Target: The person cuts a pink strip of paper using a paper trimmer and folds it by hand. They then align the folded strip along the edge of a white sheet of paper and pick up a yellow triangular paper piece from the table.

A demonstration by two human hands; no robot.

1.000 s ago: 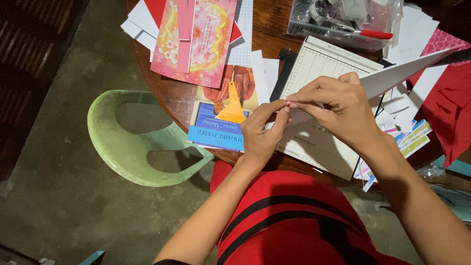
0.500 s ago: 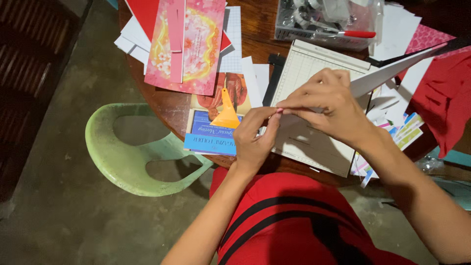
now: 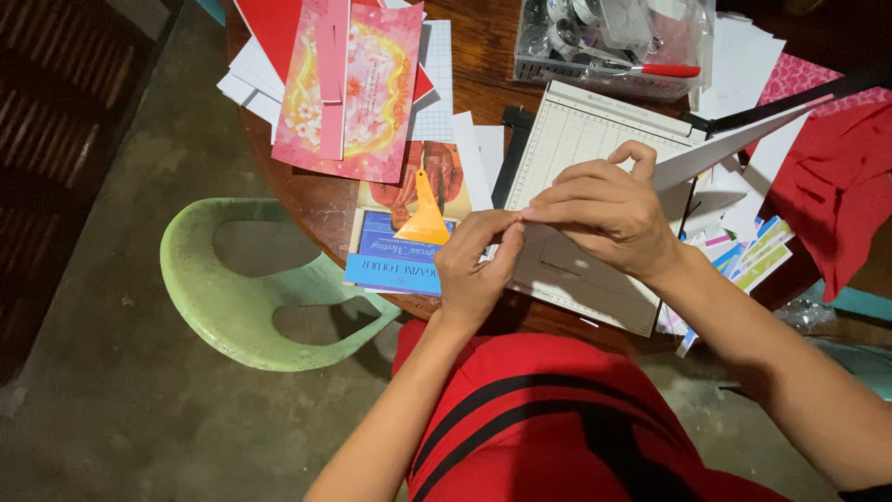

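While seated at a round wooden tabletop (image 3: 325, 200), close to the edge: red lap cloth with black stripes nearest. Just above it, left hand (image 3: 472, 270) with fingers pressed together, thumb and forefinger pinching the near corner of a stiff white card (image 3: 715, 149). Right hand (image 3: 604, 209) meeting it tip to tip, fingers curled and pinching the same corner from the other side. Long, flat, tapering card, running up and to the right, lifted off the surface. Underneath both hands, a paper trimmer (image 3: 595, 149): pale rectangular board with a fine printed grid and a black rail along its left edge. Left of that, a glossy blue booklet (image 3: 395, 265) overhanging the rim, with a smooth orange plastic scraper (image 3: 426, 218), wedge-shaped, lying on top. Right of the trimmer, loose coloured paper strips (image 3: 753, 256) and crumpled red fabric (image 3: 827, 186). Farther back, a glossy pink floral card (image 3: 358, 88) over white and red sheets, and a clear plastic box (image 3: 604, 42) of small round bits with a red-handled tool across it. Off to the left on the rough concrete floor, a worn green plastic chair (image 3: 237, 288).
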